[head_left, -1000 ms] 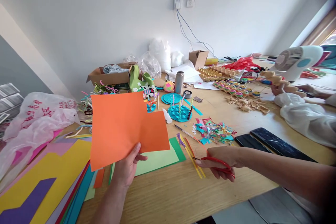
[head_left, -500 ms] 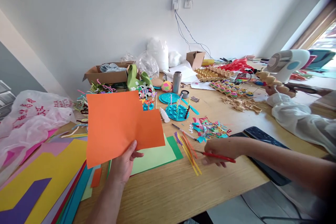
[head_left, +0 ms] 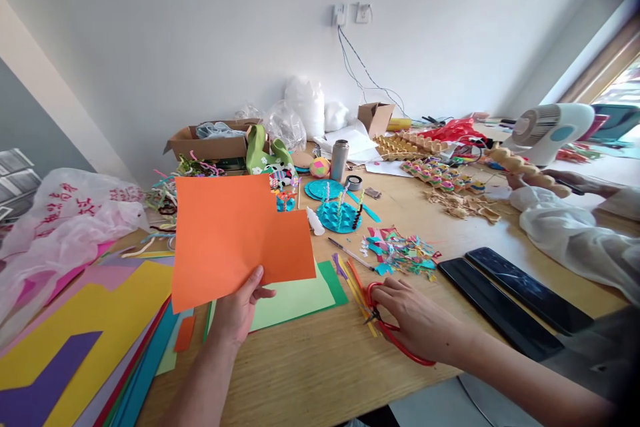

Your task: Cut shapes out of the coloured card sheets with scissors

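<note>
My left hand (head_left: 243, 307) pinches the lower edge of an orange sheet of paper (head_left: 225, 240), held up above the table; its upper right corner is cut away. In my right hand (head_left: 413, 320) are red-handled scissors (head_left: 395, 340), with the short blades pointing left over the wood. Just beyond them lie thin yellow, orange and purple paper strips (head_left: 356, 280). Under the orange sheet, light green paper (head_left: 300, 303) rests on a darker green sheet (head_left: 333, 283). A pen (head_left: 350, 253) lies behind the strips.
Coloured paper (head_left: 120, 307) is stacked at left. Paper scraps (head_left: 400, 250) and two black phones (head_left: 500, 307) lie at right. Behind stand a blue disc with twisted sticks (head_left: 339, 217) and a metal bottle (head_left: 339, 160). Another person's hand (head_left: 575, 181) holds egg-carton pieces (head_left: 525, 170) at far right.
My right hand has turned and come lower and nearer, so the scissors' red handles and blades now show plainly. The orange sheet stays in my left hand; the view has shifted slightly.
</note>
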Demonstrator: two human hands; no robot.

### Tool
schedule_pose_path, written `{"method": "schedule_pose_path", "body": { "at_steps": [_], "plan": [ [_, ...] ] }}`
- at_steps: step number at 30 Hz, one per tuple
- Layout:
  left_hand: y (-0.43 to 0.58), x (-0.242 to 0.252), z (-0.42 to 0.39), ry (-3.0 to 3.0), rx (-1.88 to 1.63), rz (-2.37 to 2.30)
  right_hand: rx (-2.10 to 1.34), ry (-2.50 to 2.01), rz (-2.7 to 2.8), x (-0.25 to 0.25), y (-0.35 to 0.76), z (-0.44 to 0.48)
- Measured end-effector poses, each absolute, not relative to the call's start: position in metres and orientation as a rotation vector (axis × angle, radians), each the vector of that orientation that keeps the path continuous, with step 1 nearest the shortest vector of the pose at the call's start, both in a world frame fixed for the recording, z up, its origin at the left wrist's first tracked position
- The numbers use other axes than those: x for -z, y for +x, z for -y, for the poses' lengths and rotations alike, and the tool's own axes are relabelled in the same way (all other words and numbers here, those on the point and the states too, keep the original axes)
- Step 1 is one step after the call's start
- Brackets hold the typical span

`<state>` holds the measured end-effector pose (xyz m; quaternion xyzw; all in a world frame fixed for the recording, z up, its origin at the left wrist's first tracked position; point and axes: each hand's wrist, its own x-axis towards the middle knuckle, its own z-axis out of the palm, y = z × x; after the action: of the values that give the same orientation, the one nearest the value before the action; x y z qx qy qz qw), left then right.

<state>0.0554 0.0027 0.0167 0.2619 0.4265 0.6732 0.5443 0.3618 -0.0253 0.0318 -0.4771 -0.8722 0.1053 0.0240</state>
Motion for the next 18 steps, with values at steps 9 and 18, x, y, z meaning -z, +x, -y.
{"method": "schedule_pose_path", "body": {
  "at_steps": [9,18],
  "plan": [
    [0.056,-0.02,-0.001,0.582,-1.602,-1.004,-0.355,-1.305,2.591,-0.037,0.358,0.033],
    [0.055,-0.017,-0.003,0.612,-1.613,-1.004,-0.401,-1.346,2.421,-0.024,0.375,0.034]
  ]
}}
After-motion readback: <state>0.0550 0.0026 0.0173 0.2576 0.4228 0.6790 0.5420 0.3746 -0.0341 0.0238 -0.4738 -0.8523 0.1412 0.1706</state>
